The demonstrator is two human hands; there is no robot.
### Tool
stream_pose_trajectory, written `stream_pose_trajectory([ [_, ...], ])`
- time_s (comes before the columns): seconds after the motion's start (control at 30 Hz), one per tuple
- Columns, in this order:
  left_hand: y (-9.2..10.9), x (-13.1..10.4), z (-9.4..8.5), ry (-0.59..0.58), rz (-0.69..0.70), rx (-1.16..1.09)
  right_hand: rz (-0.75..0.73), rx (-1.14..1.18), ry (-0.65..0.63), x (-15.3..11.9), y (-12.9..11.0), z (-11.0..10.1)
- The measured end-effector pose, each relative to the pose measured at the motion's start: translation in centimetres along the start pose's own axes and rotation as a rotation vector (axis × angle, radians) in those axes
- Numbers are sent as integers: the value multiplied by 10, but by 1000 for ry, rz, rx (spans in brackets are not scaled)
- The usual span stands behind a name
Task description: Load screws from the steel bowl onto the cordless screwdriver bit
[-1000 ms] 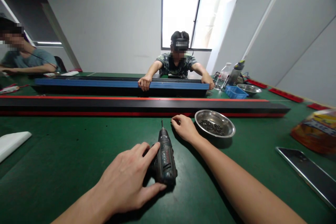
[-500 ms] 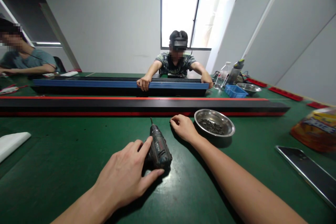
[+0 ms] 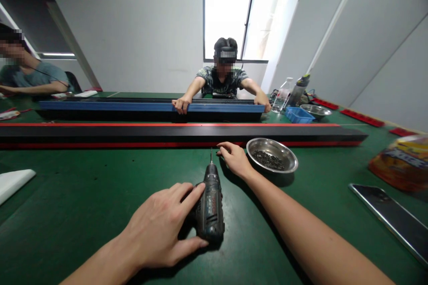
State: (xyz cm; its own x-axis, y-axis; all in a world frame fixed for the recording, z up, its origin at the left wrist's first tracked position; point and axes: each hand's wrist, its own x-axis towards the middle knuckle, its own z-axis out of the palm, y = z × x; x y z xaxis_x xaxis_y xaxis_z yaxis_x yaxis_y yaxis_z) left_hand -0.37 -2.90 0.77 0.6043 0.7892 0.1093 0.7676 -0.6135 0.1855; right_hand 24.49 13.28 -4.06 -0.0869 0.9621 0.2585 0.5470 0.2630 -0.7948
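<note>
Left hand (image 3: 160, 216) grips the drill (image 3: 211, 213), left and in front of the bowl (image 3: 288, 159) of small dark parts (image 3: 267, 159). Right hand (image 3: 236, 160), fingers partly curled, is just left of the bowl; whether it grips anything cannot be told.

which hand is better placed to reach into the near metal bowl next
Probably the right hand: it is beside the near metal bowl, while the left hand is farther off, on the drill.

Drill (image 3: 212, 213) scuffed plastic; bowl (image 3: 287, 156) shiny metal; tabletop (image 3: 83, 205) smooth, glossy.
</note>
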Motion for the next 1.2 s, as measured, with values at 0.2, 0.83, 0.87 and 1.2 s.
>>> stream_pose_trajectory([
  [0.2, -3, -2, 2, -10, 60, -22, 32, 166, -55, 7, 5, 5],
  [0.83, 1, 1, 0, -37, 50, -25, 23, 225, -44, 13, 22, 9],
  [0.87, 1, 1, 0, -34, 52, -25, 24, 238, -51, 12, 22, 10],
  [1.2, 1, 0, 0, -18, 60, -7, 10, 188, -63, 10, 21, 7],
])
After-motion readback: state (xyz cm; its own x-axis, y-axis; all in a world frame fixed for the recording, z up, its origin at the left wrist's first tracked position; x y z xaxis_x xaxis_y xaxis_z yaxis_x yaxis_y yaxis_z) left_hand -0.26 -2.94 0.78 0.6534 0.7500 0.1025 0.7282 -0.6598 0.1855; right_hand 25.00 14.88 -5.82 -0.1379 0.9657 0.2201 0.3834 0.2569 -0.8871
